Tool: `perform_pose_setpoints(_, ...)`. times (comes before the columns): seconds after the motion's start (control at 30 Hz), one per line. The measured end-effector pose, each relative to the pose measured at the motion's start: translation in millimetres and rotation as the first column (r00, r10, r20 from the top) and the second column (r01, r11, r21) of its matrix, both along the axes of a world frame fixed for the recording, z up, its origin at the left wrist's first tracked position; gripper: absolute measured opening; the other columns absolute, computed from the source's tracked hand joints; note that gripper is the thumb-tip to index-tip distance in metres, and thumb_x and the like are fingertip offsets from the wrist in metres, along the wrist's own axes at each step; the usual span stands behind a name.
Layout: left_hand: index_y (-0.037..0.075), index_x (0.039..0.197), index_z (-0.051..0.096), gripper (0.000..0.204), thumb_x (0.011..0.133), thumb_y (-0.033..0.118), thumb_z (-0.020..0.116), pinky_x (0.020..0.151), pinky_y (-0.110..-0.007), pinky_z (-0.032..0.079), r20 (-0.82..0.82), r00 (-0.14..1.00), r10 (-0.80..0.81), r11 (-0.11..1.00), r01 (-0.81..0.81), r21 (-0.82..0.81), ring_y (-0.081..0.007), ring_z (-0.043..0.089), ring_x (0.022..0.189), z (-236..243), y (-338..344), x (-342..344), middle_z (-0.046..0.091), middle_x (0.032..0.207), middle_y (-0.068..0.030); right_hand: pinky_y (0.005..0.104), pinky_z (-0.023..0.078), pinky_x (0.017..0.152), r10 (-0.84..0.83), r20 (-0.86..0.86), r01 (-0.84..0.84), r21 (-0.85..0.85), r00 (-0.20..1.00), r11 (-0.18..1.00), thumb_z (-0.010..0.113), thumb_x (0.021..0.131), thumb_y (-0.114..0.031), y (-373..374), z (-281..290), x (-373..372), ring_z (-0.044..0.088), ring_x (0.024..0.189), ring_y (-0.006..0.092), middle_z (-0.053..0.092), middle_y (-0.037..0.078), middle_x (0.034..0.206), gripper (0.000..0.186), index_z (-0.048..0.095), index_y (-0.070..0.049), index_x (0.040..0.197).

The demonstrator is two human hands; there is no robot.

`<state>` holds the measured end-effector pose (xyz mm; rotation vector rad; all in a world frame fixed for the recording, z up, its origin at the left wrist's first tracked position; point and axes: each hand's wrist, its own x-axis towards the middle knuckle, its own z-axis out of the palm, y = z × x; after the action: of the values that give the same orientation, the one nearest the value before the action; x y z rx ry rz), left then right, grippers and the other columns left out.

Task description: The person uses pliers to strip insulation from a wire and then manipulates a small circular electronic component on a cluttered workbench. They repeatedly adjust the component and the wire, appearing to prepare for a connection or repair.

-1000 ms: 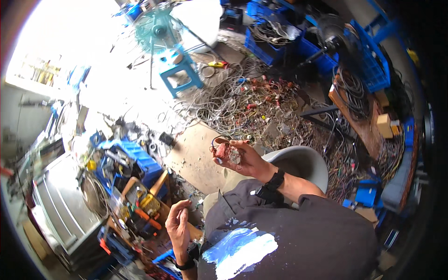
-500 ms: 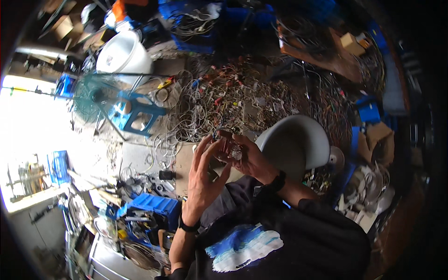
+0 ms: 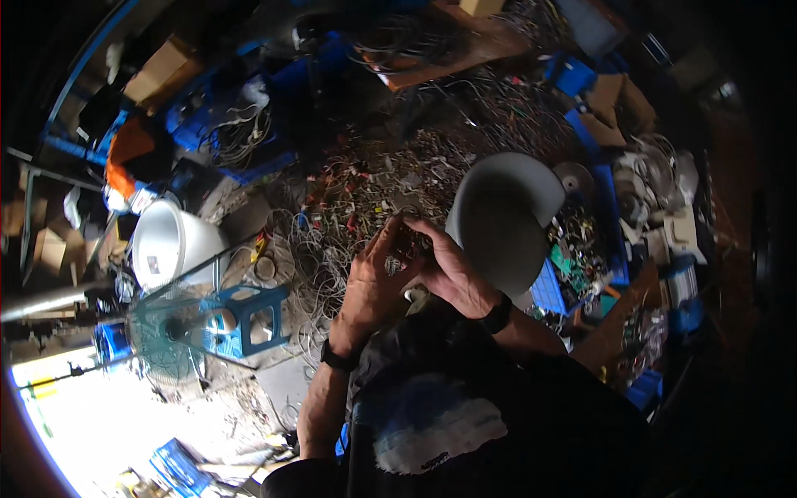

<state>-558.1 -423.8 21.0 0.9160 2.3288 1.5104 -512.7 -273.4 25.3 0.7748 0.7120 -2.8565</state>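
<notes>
- Both hands now meet in front of the chest. A second ago only the right hand (image 3: 452, 270) held the small bundle of wire and connectors (image 3: 397, 264), up and alone, while the left hand (image 3: 374, 286) hung low beside the hip.
- Half a second ago the left hand had already come up to the bundle; since then the two have closed in tighter, fingers of each curled round the same small piece.
- The hands are together and clamped on the bundle, the left from the near side, the right from the far side with its thumb across the top. The bundle sits between the fingertips, mostly hidden; only a pale bit of metal or plastic and some reddish strands show.
- I judge that the piece has gone from being carried to being worked on with both hands, pulled apart or picked at, though the exact action cannot be told.
- The view has swung too: the teal fan (image 3: 166, 332) and blue stool (image 3: 249, 315) have moved to the lower left, and the white bucket (image 3: 170, 245) lies just above them.
- The grey tub (image 3: 502, 216) is just beyond the right hand, and the heap of tangled scrap wire (image 3: 365, 191) spreads over the floor past the fingers.
- A black band circles each wrist.
</notes>
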Motion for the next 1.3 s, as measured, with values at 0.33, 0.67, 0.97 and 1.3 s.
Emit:
perform_pose_setpoints(0.33,0.0,0.154,0.042,0.077,0.089,0.011,0.081,0.104,-0.036,0.051,0.281,0.852,-0.442,0.897,0.418,0.144,-0.0247,0.065,0.121,4.2,28.8,-40.8,0.064,0.135,-0.0196,0.0312,0.057,0.078,-0.446,0.047,0.443,0.06,0.894,0.894,0.074,0.095,-0.017,1.3,13.0,10.9,0.064,0.086,0.0128,0.064,0.0,0.096,0.013,0.065,-0.01,0.102)
perform_pose_setpoints(0.67,0.006,0.15,0.041,0.085,0.078,-0.004,0.084,0.12,-0.041,0.038,-0.007,0.945,-0.326,0.861,0.3,0.411,-0.0282,0.048,0.142,3.9,80.4,-18.6,0.049,0.15,-0.0164,0.0313,0.056,0.086,-0.56,-0.075,0.563,0.031,0.825,0.826,0.075,0.095,-0.021,46.8,44.4,24.9,0.065,0.093,0.0142,0.066,0.001,0.1,0.018,0.066,-0.012,0.107)
perform_pose_setpoints(0.97,0.006,0.102,0.075,0.024,0.082,0.014,0.085,0.088,-0.041,0.055,-0.085,0.99,-0.115,0.959,0.133,0.248,-0.0295,0.069,0.1,26.4,126.9,25.4,0.072,0.107,-0.01,0.0316,0.056,0.081,-0.598,-0.129,0.61,0.081,0.791,0.788,0.075,0.095,-0.027,89.0,49.6,35.8,0.066,0.089,0.0151,0.069,0.003,0.096,0.021,0.066,-0.01,0.105)
perform_pose_setpoints(1.3,0.005,0.103,0.08,0.02,0.083,0.007,0.081,0.089,-0.038,0.055,-0.231,0.972,-0.048,0.981,0.089,0.172,-0.026,0.068,0.099,8.7,173.5,46.0,0.075,0.097,-0.0099,0.0361,0.057,0.09,-0.605,-0.152,0.615,0.024,0.782,0.788,0.074,0.095,-0.026,130.2,24.4,56.9,0.068,0.099,0.0221,0.07,0.006,0.103,0.024,0.066,-0.009,0.11)
